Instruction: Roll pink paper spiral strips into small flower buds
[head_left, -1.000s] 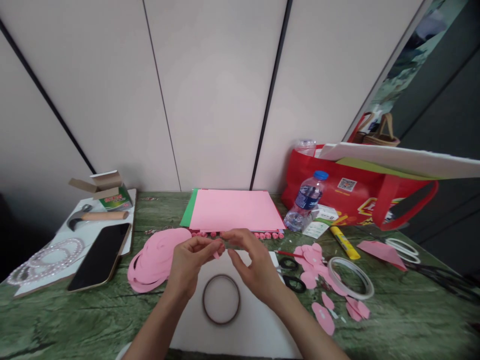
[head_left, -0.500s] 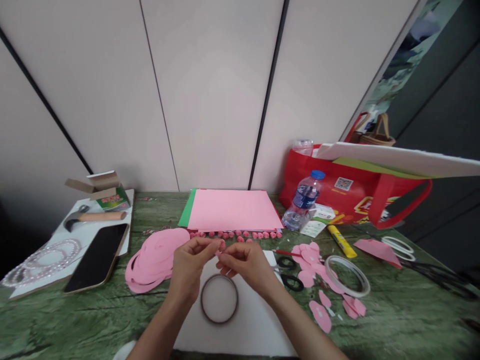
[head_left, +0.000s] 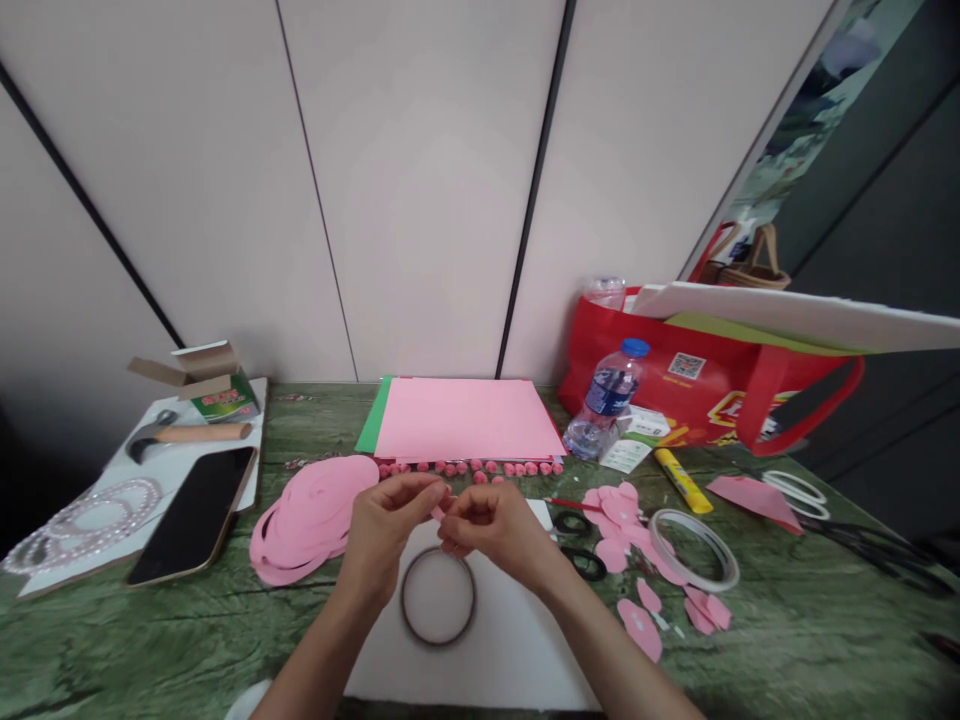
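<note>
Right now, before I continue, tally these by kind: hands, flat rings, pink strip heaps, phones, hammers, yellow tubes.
Hands: 2 (left hand, right hand)
Flat rings: 2 (brown ring, white roll)
Pink strip heap: 1
Phone: 1
Hammer: 1
Yellow tube: 1
Total: 8

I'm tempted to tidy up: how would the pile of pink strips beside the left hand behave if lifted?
The pink strips look thin and papery, so they would probably be light. Their loose, overlapping loops suggest they'd flop and spread rather than lift as one stiff piece.
</note>
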